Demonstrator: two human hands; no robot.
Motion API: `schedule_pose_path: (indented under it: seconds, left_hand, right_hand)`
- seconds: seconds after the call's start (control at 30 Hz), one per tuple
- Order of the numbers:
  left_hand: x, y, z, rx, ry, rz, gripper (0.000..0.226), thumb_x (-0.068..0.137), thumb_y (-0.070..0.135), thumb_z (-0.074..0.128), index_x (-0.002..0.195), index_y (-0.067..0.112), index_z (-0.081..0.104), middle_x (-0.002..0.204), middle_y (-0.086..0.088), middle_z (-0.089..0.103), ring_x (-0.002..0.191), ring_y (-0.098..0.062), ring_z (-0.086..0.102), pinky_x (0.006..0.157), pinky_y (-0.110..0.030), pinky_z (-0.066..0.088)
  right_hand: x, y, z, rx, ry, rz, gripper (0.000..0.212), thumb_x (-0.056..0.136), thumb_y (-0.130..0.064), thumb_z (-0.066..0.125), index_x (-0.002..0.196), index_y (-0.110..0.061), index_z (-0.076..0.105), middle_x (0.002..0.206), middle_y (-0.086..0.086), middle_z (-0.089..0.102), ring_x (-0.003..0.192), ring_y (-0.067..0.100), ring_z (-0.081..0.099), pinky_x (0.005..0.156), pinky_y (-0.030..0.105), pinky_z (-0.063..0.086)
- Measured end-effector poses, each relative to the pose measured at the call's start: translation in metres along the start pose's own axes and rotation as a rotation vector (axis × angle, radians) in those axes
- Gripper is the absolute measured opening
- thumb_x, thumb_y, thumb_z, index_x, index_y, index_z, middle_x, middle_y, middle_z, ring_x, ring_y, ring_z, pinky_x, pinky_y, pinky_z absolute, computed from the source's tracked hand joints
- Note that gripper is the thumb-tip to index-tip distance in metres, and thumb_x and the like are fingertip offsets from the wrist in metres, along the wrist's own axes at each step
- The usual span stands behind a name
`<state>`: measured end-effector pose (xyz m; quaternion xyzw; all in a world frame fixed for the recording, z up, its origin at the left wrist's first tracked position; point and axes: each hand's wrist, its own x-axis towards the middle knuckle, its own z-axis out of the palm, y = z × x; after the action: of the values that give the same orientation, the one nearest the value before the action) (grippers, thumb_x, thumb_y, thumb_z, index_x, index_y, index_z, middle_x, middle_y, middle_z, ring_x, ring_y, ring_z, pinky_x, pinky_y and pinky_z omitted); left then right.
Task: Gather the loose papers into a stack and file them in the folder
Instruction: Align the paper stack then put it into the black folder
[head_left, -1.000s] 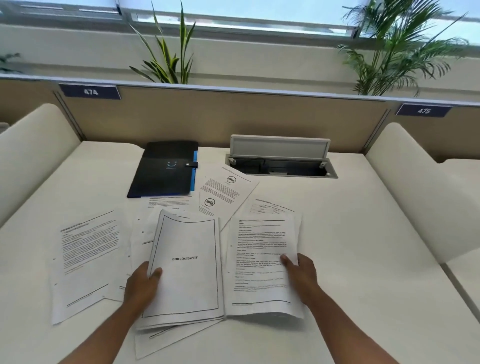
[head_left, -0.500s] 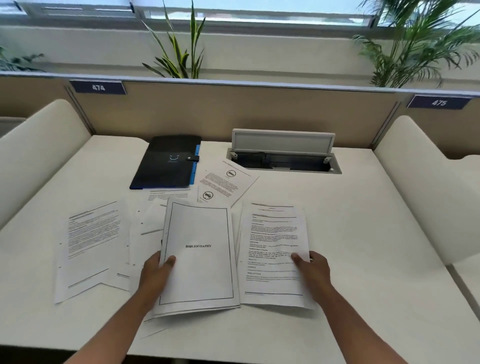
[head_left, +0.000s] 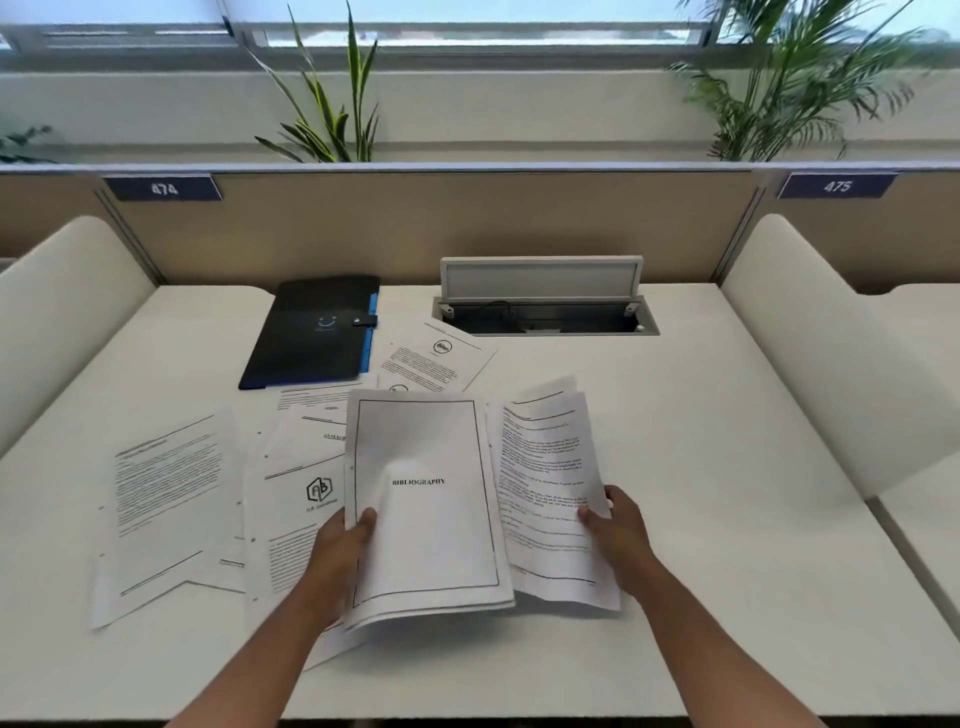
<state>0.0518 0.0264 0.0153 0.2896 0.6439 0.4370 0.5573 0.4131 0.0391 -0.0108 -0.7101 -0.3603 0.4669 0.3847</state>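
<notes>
My left hand (head_left: 343, 545) grips the left edge of a small sheaf topped by the bordered BIBLIOGRAPHY page (head_left: 426, 499), lifted off the desk. My right hand (head_left: 618, 530) pinches the right edge of several text pages (head_left: 545, 467), raised and curling beside the sheaf. Loose sheets lie on the desk: a text page (head_left: 161, 499) at left, a logo page (head_left: 291, 499) under my left hand, and a stamped letter (head_left: 436, 358) near the folder. The black folder (head_left: 311, 332) with blue tabs lies shut at the back left.
An open cable box (head_left: 545, 312) with a raised lid sits in the desk's back middle. Cream side dividers (head_left: 810, 353) flank the white desk (head_left: 727, 519), and a beige partition with labels 474 and 475 closes the back. Plants stand behind it.
Both hands have lifted their papers off the desk. The right-hand pages now curl upward and lean toward the BIBLIOGRAPHY sheaf, which has also risen.
</notes>
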Motion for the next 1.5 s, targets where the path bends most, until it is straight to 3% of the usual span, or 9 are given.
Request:
schedule_pose_path:
  seconds: [0.37, 0.53, 0.67, 0.87, 0.97, 1.1, 1.23, 1.33, 1.5]
  left_hand:
    - [-0.002, 0.007, 0.008, -0.087, 0.004, 0.037, 0.021, 0.099, 0.014, 0.055, 0.117, 0.013, 0.065, 0.111, -0.007, 0.074, 0.102, -0.025, 0.070, 0.090, -0.040, 0.053]
    - [-0.001, 0.006, 0.021, 0.084, -0.032, 0.124, 0.029, 0.099, 0.021, 0.056, 0.127, 0.013, 0.061, 0.122, -0.001, 0.068, 0.116, -0.023, 0.062, 0.105, -0.046, 0.046]
    - [-0.003, 0.007, 0.039, 0.149, -0.011, 0.143, 0.024, 0.101, 0.024, 0.052, 0.125, 0.027, 0.056, 0.120, 0.007, 0.063, 0.118, -0.018, 0.057, 0.105, -0.036, 0.042]
    - [-0.001, 0.013, 0.045, 0.059, -0.102, 0.087, 0.029, 0.096, 0.023, 0.063, 0.124, 0.026, 0.056, 0.120, 0.006, 0.067, 0.111, -0.013, 0.063, 0.095, -0.035, 0.051]
    - [-0.003, 0.018, 0.051, 0.049, -0.103, 0.097, 0.031, 0.090, 0.015, 0.070, 0.116, 0.022, 0.057, 0.113, 0.000, 0.070, 0.102, -0.017, 0.068, 0.082, -0.032, 0.056]
    - [-0.005, 0.030, 0.062, 0.118, -0.101, 0.166, 0.031, 0.084, 0.009, 0.074, 0.110, 0.021, 0.062, 0.106, 0.001, 0.073, 0.095, -0.015, 0.070, 0.073, -0.024, 0.056]
    - [-0.006, 0.047, 0.066, 0.092, -0.073, 0.202, 0.034, 0.081, 0.005, 0.077, 0.111, 0.015, 0.065, 0.105, -0.005, 0.074, 0.095, -0.022, 0.071, 0.083, -0.040, 0.059]
    - [-0.007, 0.065, 0.064, -0.017, -0.086, 0.206, 0.038, 0.075, -0.002, 0.079, 0.107, 0.012, 0.065, 0.103, -0.009, 0.074, 0.092, -0.026, 0.072, 0.076, -0.039, 0.060]
    - [-0.007, 0.109, 0.057, -0.037, -0.158, 0.346, 0.045, 0.063, 0.007, 0.086, 0.103, 0.014, 0.068, 0.097, -0.003, 0.077, 0.088, -0.017, 0.073, 0.072, -0.028, 0.059]
  right_hand:
    - [-0.011, 0.008, -0.010, 0.079, 0.022, 0.035, 0.026, 0.096, 0.000, 0.066, 0.118, -0.014, 0.072, 0.112, 0.006, 0.077, 0.106, 0.031, 0.072, 0.104, 0.055, 0.055]
    - [-0.022, -0.001, 0.005, 0.149, -0.069, 0.051, 0.026, 0.097, -0.001, 0.066, 0.119, -0.012, 0.073, 0.109, 0.004, 0.080, 0.103, 0.026, 0.075, 0.098, 0.046, 0.058]
    - [-0.032, -0.012, 0.019, 0.277, -0.230, 0.059, 0.028, 0.097, -0.004, 0.067, 0.124, -0.011, 0.071, 0.112, 0.006, 0.080, 0.098, 0.021, 0.077, 0.080, 0.031, 0.061]
    - [-0.033, -0.027, 0.020, 0.388, -0.342, 0.037, 0.034, 0.097, -0.008, 0.067, 0.131, -0.011, 0.066, 0.124, 0.011, 0.076, 0.116, 0.031, 0.072, 0.095, 0.039, 0.059]
    - [-0.031, -0.038, 0.020, 0.424, -0.359, 0.047, 0.041, 0.097, -0.026, 0.065, 0.134, -0.009, 0.065, 0.127, 0.012, 0.075, 0.118, 0.032, 0.071, 0.102, 0.047, 0.056]
    - [-0.030, -0.061, 0.025, 0.261, -0.306, 0.023, 0.055, 0.097, -0.059, 0.057, 0.129, -0.016, 0.069, 0.128, -0.001, 0.074, 0.119, 0.021, 0.069, 0.107, 0.040, 0.051]
    - [-0.029, -0.075, 0.033, 0.224, -0.288, -0.142, 0.034, 0.085, -0.027, 0.084, 0.114, -0.014, 0.074, 0.109, 0.004, 0.081, 0.108, 0.029, 0.076, 0.091, 0.041, 0.063]
    - [-0.028, -0.085, 0.033, 0.291, -0.293, -0.201, 0.035, 0.085, -0.004, 0.082, 0.119, -0.010, 0.073, 0.110, 0.004, 0.081, 0.106, 0.026, 0.076, 0.085, 0.034, 0.063]
    - [-0.030, -0.107, 0.035, 0.325, -0.263, -0.320, 0.041, 0.075, -0.005, 0.085, 0.114, -0.003, 0.073, 0.114, 0.020, 0.077, 0.110, 0.038, 0.072, 0.097, 0.051, 0.060]
